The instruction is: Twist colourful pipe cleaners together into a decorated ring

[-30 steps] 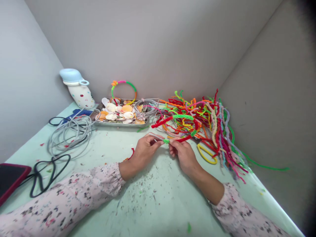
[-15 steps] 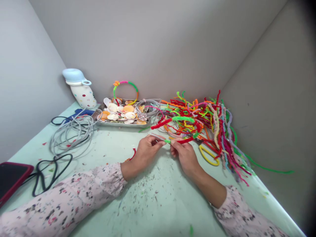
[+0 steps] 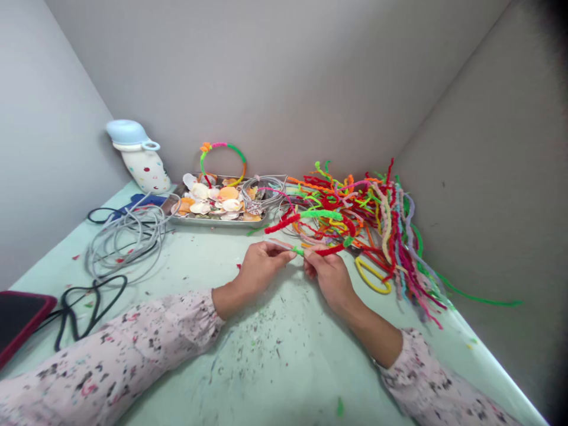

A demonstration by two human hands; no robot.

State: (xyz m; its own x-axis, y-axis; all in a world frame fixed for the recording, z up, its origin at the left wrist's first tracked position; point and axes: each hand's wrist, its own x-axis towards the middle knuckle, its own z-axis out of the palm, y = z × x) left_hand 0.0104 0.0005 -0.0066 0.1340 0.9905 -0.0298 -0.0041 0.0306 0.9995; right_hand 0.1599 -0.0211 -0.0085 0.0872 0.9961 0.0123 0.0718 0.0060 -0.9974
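Note:
A curved headband (image 3: 322,214), wrapped in red and green pipe cleaner, is held up between my hands over the table. Its bare grey end lies in my left hand (image 3: 261,263), thumb and fingers pinched on it. My right hand (image 3: 326,272) pinches the band where a green wrap meets a red stretch. Between the two sets of fingertips a short green pipe cleaner (image 3: 297,251) sits round the band. Just behind the band is a heap of loose pipe cleaners (image 3: 355,201) in many colours.
A metal tray (image 3: 213,223) of shells stands at the back, with a finished-looking coloured hoop (image 3: 243,155) on it. Grey cable (image 3: 124,248), a bottle (image 3: 144,168) and a phone (image 3: 26,319) are at left. Yellow-handled scissors (image 3: 373,276) lie by my right hand.
The whole view has shifted slightly, so everything sits a little further left. Both hands keep their pinch on the headband, and the green piece between them looks slightly changed in shape.

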